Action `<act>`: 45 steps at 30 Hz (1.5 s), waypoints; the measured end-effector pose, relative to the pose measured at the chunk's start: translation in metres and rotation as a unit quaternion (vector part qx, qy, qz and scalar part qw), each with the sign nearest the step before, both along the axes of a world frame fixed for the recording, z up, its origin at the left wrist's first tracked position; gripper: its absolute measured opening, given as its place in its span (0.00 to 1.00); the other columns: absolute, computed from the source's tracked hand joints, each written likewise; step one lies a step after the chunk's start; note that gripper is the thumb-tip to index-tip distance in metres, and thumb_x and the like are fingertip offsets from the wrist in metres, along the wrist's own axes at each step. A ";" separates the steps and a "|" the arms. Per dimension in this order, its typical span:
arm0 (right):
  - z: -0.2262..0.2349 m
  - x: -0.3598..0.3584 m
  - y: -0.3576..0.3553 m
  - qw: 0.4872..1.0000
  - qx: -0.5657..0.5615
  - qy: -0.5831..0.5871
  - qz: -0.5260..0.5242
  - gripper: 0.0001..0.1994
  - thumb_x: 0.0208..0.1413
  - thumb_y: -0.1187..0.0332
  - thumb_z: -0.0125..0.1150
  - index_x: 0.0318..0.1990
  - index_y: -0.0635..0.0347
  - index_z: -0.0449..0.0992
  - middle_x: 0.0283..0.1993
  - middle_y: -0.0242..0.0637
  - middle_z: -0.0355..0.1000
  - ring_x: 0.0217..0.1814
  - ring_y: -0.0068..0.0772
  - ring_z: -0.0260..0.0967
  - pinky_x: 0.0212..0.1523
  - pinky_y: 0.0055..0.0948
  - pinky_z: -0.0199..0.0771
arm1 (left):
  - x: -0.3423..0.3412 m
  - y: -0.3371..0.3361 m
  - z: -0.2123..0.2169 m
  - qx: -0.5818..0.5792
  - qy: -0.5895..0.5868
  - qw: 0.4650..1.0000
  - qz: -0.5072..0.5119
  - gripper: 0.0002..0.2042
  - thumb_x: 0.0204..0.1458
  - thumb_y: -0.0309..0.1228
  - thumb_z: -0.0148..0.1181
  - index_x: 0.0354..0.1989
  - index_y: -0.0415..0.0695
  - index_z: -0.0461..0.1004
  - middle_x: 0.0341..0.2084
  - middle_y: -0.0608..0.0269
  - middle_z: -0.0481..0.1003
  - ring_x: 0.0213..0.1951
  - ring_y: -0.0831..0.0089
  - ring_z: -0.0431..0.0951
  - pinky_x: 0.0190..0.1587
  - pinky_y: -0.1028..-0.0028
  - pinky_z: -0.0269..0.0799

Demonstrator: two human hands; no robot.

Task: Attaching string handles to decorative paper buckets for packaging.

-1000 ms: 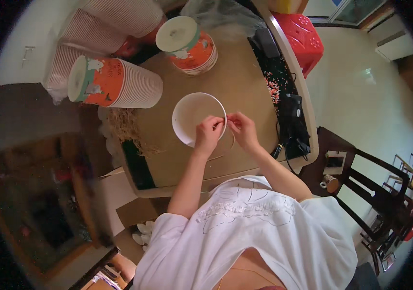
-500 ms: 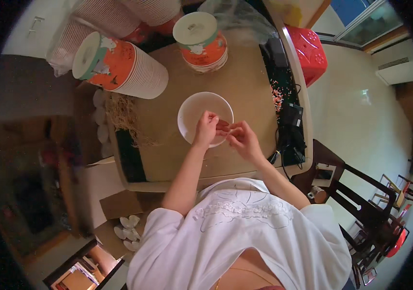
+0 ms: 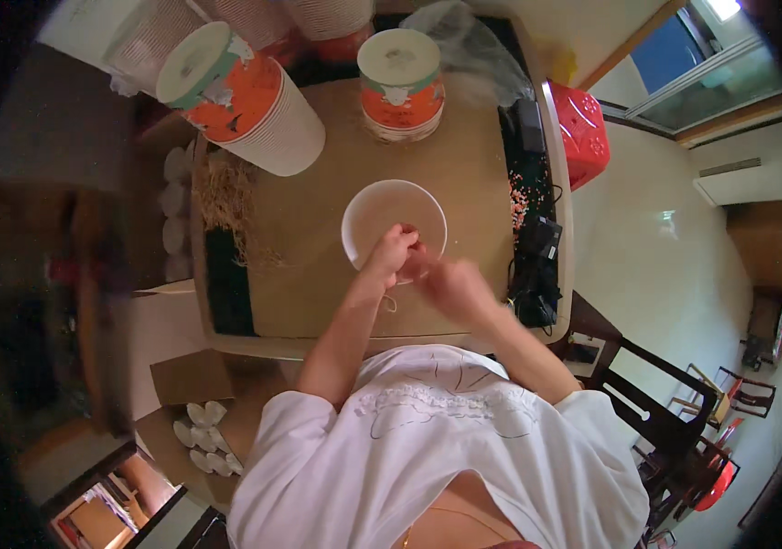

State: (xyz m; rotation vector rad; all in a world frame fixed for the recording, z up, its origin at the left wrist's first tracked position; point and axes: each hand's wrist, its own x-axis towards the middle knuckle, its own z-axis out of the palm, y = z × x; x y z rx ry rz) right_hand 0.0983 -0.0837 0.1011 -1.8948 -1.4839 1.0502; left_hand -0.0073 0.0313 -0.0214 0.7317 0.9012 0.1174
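A white round bowl (image 3: 365, 206) sits on the brown board in front of me. Above its near edge my left hand (image 3: 395, 254) is closed, fingers curled together around something too small to make out. A thin pale loop of string (image 3: 391, 305) shows below that hand, beside the wrist; whether the fingers grip it is hidden. My right hand (image 3: 457, 291) is just right of the left one, near the bowl's rim, smeared by motion so its fingers cannot be read.
Two stacks of paper bowls, a lying one (image 3: 272, 119) and an upright one (image 3: 402, 91), stand farther back. Straw-coloured strands (image 3: 226, 197) lie at the left edge. Small pink and white beads (image 3: 521, 201), cables and a black box (image 3: 546, 238) line the right side.
My right hand has pulled slightly down and away from the left, and now blurs. The left fingers have curled closed. A string loop now shows below them. The whole view has shifted slightly.
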 end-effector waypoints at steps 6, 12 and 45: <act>-0.074 0.034 0.027 0.980 0.064 -0.183 -0.038 0.06 0.47 0.66 0.58 0.34 0.54 0.75 0.36 0.39 0.71 0.34 0.44 0.71 0.34 0.37 0.72 | 0.014 -0.013 -0.005 0.203 -0.006 0.977 0.065 0.04 0.55 0.27 0.49 0.36 0.40 0.64 0.23 0.63 0.69 0.21 0.79 0.68 0.21 0.80 0.64; -0.081 0.029 0.026 0.984 0.067 -0.161 -0.046 0.05 0.49 0.67 0.54 0.32 0.55 0.73 0.39 0.39 0.70 0.34 0.46 0.71 0.33 0.40 0.72 | 0.009 -0.014 0.009 0.204 0.020 0.976 0.068 0.05 0.53 0.26 0.52 0.35 0.38 0.68 0.22 0.65 0.71 0.23 0.79 0.71 0.24 0.78 0.68; -0.051 0.066 0.056 0.982 0.114 -0.087 0.122 0.04 0.46 0.68 0.56 0.27 0.57 0.73 0.29 0.40 0.70 0.32 0.46 0.70 0.32 0.38 0.69 | 0.010 -0.024 0.012 0.422 0.093 0.902 -0.007 0.15 0.44 0.40 0.61 0.22 0.37 0.75 0.16 0.59 0.74 0.22 0.75 0.75 0.28 0.75 0.71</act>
